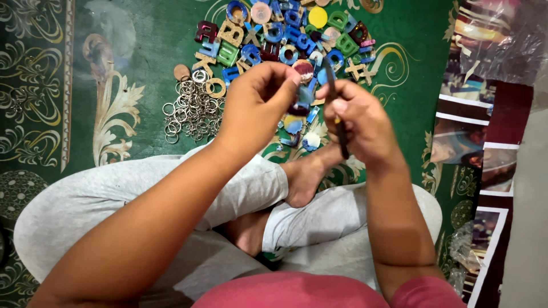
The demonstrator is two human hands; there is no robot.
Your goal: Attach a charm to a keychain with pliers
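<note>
Nearest the camera is a pink shirt [319, 292], and past it two bare forearms reach forward over crossed legs in light grey trousers [114, 194], with a bare foot [305, 177] tucked between the knees. The person sits on a green carpet [148, 34] with a cream scroll pattern.

The left hand [257, 102] is raised above the foot, its fingers pinched narrow on a small resin piece [302, 71] (rounded, reddish and pale, though the fingertips cover much of it, so its exact shape is hard to tell). The right hand [362, 122] is just beside it, closed around a thin dark tool [337, 108] that runs upright through the fist; its upper tip stands near the resin piece and its lower end sticks out below the palm. Whether the tip touches the piece cannot be told.

Under the hands, on the carpet, lie a few small blue and white pieces [302, 134]. To the left of them is a loose heap of metal key rings [191, 108]. Farther off, a spread of colourful letter shapes [285, 37] in blue, green, red and plain wood lies near the top edge, with a yellow disc [318, 17] among them.

Along the right side, printed sheets [474, 131] lie in a row beside the carpet, some under clear plastic wrap [508, 40].
</note>
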